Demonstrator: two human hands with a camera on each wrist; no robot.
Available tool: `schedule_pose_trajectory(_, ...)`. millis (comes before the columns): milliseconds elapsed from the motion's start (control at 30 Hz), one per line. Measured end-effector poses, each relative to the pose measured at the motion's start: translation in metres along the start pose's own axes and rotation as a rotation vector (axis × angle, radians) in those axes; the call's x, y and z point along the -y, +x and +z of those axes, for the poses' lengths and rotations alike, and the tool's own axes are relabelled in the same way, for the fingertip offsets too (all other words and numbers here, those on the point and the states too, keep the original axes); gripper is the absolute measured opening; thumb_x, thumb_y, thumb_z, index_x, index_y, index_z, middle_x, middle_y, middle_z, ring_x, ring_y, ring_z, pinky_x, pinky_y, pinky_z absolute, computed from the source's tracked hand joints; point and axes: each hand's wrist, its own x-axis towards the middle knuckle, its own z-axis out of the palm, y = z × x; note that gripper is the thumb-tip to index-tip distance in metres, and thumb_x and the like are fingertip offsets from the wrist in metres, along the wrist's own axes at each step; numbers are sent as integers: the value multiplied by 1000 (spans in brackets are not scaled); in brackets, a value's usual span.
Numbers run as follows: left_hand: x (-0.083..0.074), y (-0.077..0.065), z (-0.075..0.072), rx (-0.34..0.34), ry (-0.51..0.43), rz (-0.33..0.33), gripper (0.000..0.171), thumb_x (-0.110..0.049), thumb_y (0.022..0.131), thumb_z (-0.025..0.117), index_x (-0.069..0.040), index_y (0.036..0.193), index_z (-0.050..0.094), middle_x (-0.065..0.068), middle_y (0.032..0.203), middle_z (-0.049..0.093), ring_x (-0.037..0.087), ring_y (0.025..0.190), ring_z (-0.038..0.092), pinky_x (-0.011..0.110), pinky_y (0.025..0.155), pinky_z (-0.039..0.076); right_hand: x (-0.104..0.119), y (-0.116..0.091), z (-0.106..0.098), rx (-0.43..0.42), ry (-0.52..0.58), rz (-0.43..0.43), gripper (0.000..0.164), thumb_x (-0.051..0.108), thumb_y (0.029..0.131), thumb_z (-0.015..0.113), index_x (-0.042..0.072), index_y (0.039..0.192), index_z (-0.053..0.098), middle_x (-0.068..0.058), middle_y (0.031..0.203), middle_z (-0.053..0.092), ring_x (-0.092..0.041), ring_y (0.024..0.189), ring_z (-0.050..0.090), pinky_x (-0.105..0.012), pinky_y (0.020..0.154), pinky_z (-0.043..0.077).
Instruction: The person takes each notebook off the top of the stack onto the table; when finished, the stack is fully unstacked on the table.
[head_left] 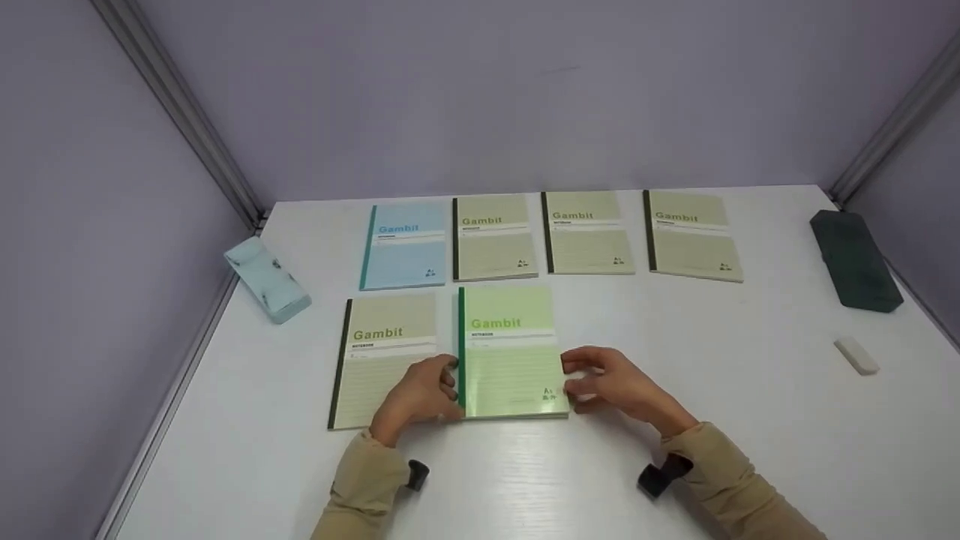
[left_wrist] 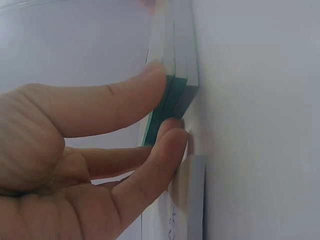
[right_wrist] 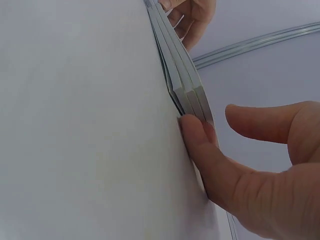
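A stack of notebooks with a green Gambit notebook (head_left: 510, 375) on top lies at the front middle of the table. My left hand (head_left: 422, 390) is at its dark green spine. In the left wrist view, the thumb (left_wrist: 145, 87) and bent fingers (left_wrist: 167, 150) hold the spine end of the stack (left_wrist: 180, 60). My right hand (head_left: 619, 382) is at the opposite edge. The right wrist view shows its fingers (right_wrist: 200, 145) touching the page edges of the stack (right_wrist: 185, 75), while the thumb (right_wrist: 260, 122) stands off the cover. A khaki notebook (head_left: 382, 375) lies partly beneath my left hand.
A blue notebook (head_left: 405, 259) and three khaki notebooks (head_left: 495, 251) form a row at the back. A light blue case (head_left: 266, 281) lies at the left edge. On the right are a dark green case (head_left: 856, 259) and a white eraser (head_left: 855, 355).
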Motion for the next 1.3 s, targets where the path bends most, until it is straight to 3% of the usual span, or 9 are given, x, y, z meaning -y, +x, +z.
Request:
schedule_pose_trajectory(333,-1,1,7,-26,63,-5,80,-7,66,87,6,133,46,9,95,53,21,84,52,37,77,45,0,0,0,5,-10,9,52,0,82,71,-12,127,47,-17,101,60,-21,83,62,-39,70,56)
schedule_pose_trajectory(467,-3,-1,9,-41,69,-15,80,-10,65,87,6,132,46,9,94,53,22,84,51,37,76,45,1,-3,0,-4,28,20,56,1,81,73,-10,128,45,-19,103,58,-22,86,64,-39,72,56)
schedule_pose_trajectory(667,-3,-1,10,-39,93,19,70,-14,66,88,4,123,51,9,91,52,21,81,48,35,72,42,9,-5,-7,68,180,20,63,-2,83,69,-8,137,36,-16,107,62,-24,93,65,-36,75,56)
schedule_pose_trajectory(800,-1,0,10,-43,89,53,54,-17,69,86,1,108,54,8,86,50,20,77,45,33,67,38,19,-8,-16,107,331,-13,64,-6,86,64,-6,141,31,-11,104,65,-23,94,66,-34,77,55)
schedule_pose_trajectory(1033,-3,2,12,-50,69,52,43,-18,72,82,-1,100,55,4,77,45,17,71,43,30,61,34,38,-24,-36,174,665,-75,49,-15,90,50,7,134,45,-15,112,62,-27,97,65,-34,79,55)
schedule_pose_trajectory(1300,-5,1,10,-63,82,14,40,-18,75,80,-2,103,56,5,79,47,18,71,45,30,61,36,48,-39,-60,113,732,-163,48,-16,93,44,9,134,44,-16,113,62,-29,96,65,-36,79,55)
